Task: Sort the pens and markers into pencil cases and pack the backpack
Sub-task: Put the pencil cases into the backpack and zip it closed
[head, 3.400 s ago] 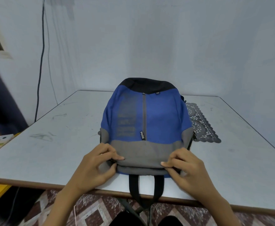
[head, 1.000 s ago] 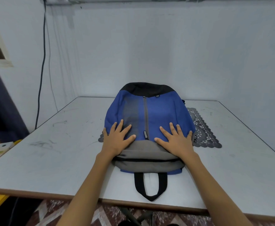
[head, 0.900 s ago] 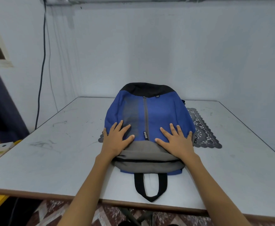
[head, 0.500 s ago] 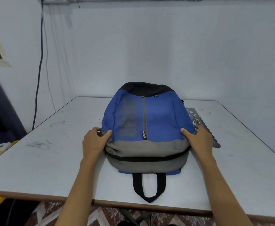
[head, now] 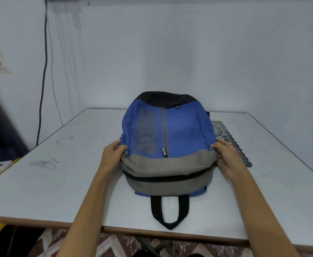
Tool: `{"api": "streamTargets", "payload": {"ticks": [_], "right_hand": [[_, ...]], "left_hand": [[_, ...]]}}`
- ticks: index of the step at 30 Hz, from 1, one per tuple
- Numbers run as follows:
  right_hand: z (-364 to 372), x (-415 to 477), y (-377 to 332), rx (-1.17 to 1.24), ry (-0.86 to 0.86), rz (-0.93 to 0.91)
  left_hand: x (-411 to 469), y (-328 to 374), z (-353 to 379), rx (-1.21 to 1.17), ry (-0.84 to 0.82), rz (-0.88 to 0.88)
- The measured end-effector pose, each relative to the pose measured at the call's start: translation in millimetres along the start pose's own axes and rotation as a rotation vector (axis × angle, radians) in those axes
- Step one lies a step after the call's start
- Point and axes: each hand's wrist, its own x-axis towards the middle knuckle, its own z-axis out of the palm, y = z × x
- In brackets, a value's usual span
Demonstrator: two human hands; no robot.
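I see the blue-grey backpack (head: 185, 130) flat, zipped; left hand (head: 111, 156) grips its 9 o'clock side, right hand (head: 228, 158) its 3 o'clock side.

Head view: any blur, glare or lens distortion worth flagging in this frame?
Head view: flat, even light, no glare on the table; the backpack is sharp, its logo tag readable; the dark shape at the left edge is smeared; the wide-angle lens slightly bows the table's near edge; shadows beside the backpack are soft.

A white table (head: 59, 173) bears a blue-grey backpack (head: 185, 130) and a dark lace mat (head: 224, 131).
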Motion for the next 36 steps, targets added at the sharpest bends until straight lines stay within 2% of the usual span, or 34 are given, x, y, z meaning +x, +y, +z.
{"api": "streamTargets", "payload": {"ticks": [4, 6, 12, 15, 17, 19, 22, 26, 31, 36], "right_hand": [[-1, 0, 0, 0.119, -0.052, 0.082], [-2, 0, 1, 0.07, -0.027, 0.078], [1, -9, -1, -0.287, 0.108, -0.059], [-4, -17, -6, -0.535, 0.217, -0.197], [-9, -18, -8, -0.619, 0.262, -0.234], [-9, -21, -9, -0.571, 0.213, -0.175], [-5, -24, -10, -0.57, 0.12, -0.133], [-3, -25, -14, -0.482, 0.02, -0.098], [-5, -26, -23, -0.171, -0.104, 0.006], [-9, -19, -20, -0.118, -0.144, 0.081]], "left_hand": [[-2, 5, 0, -0.222, -0.04, -0.069], [-2, 1, 1, -0.241, -0.05, -0.123], [4, -11, -2, -0.099, 0.037, -0.164], [1, -8, 0, 0.095, 0.167, -0.052], [-2, -8, -1, 0.241, 0.257, 0.041], [-3, -8, -4, 0.301, 0.286, 0.057], [-4, -7, -5, 0.3, 0.214, 0.017], [-4, -7, -2, 0.342, 0.146, 0.11], [-1, -6, -4, 0.145, 0.098, 0.09], [2, -10, -7, 0.057, 0.06, 0.007]]}}
